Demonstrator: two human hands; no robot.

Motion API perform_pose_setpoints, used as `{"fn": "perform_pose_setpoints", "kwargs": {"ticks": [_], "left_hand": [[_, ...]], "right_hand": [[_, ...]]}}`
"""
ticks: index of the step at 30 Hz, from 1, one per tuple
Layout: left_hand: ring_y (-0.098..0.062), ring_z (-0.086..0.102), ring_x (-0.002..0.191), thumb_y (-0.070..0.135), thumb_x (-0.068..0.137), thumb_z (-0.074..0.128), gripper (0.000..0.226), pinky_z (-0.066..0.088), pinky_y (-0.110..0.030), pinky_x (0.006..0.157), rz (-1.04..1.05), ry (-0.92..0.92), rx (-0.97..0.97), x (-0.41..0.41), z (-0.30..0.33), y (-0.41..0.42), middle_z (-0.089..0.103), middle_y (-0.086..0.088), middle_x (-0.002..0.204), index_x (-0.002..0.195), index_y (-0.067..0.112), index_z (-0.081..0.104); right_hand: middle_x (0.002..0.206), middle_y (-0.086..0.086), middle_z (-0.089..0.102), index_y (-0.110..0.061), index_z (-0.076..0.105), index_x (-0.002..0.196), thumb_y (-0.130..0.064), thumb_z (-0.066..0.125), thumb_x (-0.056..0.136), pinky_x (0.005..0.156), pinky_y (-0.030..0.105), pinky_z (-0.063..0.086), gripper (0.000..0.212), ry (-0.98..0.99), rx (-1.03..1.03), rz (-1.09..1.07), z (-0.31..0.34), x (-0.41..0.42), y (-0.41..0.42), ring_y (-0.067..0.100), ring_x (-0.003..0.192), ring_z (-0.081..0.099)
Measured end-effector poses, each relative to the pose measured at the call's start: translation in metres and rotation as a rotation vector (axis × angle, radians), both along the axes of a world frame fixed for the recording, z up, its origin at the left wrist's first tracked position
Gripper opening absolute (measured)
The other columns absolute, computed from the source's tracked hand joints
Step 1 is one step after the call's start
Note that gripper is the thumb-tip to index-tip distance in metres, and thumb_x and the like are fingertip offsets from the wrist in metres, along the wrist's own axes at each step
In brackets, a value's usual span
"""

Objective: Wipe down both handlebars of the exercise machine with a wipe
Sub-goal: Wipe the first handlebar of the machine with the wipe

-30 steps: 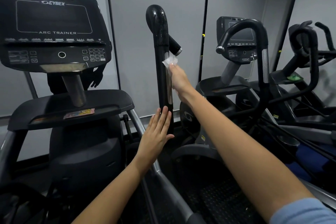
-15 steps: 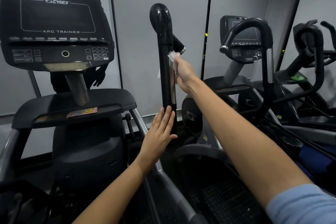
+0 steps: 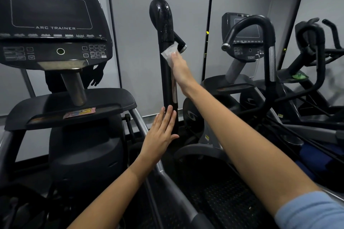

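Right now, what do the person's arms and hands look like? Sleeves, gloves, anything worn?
Both forearms are bare. The left hand and right hand wear no gloves, and no rings, watch or wristbands show. A light blue sleeve covers the right upper arm at the frame's lower right corner. No sleeve shows on the left arm within view. No markings are visible on either arm.

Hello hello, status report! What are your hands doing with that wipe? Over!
Right hand presses wipe on handlebar, mid-height. Left hand flat, fingers straight, against the bar lower down. Bar's top looks wet. Nothing in the way.
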State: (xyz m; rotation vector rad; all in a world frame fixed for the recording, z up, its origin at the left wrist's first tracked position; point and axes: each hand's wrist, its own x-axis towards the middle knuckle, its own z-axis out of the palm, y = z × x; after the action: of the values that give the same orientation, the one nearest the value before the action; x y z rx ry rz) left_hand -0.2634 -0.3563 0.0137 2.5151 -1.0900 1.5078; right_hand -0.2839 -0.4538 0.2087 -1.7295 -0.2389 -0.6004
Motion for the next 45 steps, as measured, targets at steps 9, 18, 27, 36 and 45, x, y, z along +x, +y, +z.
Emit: {"fn": "perform_pose_setpoints", "kwargs": {"ticks": [9, 18, 27, 36, 45], "left_hand": [[-0.03, 0.003, 0.143, 0.047, 0.092, 0.026, 0.075, 0.005, -0.043, 0.116, 0.002, 0.003, 0.0, -0.002, 0.001, 0.0, -0.01, -0.015, 0.155, 0.147, 0.003, -0.003], [-0.029, 0.0, 0.143, 0.047, 0.093, 0.025, 0.073, 0.014, -0.043, 0.117, 0.024, 0.019, 0.022, -0.005, 0.003, 0.001, 0.002, -0.014, 0.154, 0.147, 0.002, 0.003], [-0.031, 0.01, 0.143, 0.048, 0.093, 0.034, 0.078, 0.023, -0.043, 0.114, 0.032, 0.095, 0.04, -0.008, 0.005, 0.002, 0.0, -0.017, 0.155, 0.147, 0.002, 0.001], [-0.023, 0.005, 0.144, 0.035, 0.098, 0.028, 0.061, 0.004, -0.036, 0.117, -0.124, 0.231, -0.191, -0.014, 0.033, 0.013, 0.001, -0.011, 0.156, 0.148, 0.008, 0.006], [-0.027, 0.006, 0.143, 0.035, 0.095, 0.026, 0.063, 0.016, -0.043, 0.116, -0.136, 0.217, -0.164, 0.012, 0.104, 0.0, 0.004, -0.017, 0.154, 0.146, 0.002, 0.009]], "right_hand": [[0.157, 0.006, -0.011, -0.008, -0.005, 0.147, -0.019, 0.026, 0.102, 0.105, 0.009, 0.001, 0.056, -0.284, -0.596, -0.279, -0.037, 0.004, 0.001, 0.014, 0.144, -0.009], [0.154, 0.017, 0.018, 0.0, 0.018, 0.145, -0.007, 0.049, 0.093, 0.111, 0.042, 0.033, 0.061, -0.459, -0.945, -0.659, -0.063, 0.022, -0.003, 0.031, 0.143, 0.016], [0.156, 0.014, 0.011, -0.001, 0.011, 0.146, -0.002, 0.03, 0.09, 0.11, 0.041, 0.035, 0.06, -0.437, -1.039, -0.653, -0.054, 0.018, 0.001, 0.03, 0.144, 0.008], [0.135, 0.014, 0.052, -0.002, 0.048, 0.133, 0.007, 0.04, 0.092, 0.089, 0.037, 0.049, 0.042, -0.456, -0.615, -0.515, -0.022, 0.008, -0.013, 0.028, 0.113, 0.058], [0.096, 0.01, 0.068, -0.005, 0.071, 0.096, -0.002, 0.049, 0.088, 0.073, 0.02, 0.041, 0.024, -0.573, -0.398, -0.548, 0.055, 0.004, -0.016, 0.02, 0.085, 0.061]]}}
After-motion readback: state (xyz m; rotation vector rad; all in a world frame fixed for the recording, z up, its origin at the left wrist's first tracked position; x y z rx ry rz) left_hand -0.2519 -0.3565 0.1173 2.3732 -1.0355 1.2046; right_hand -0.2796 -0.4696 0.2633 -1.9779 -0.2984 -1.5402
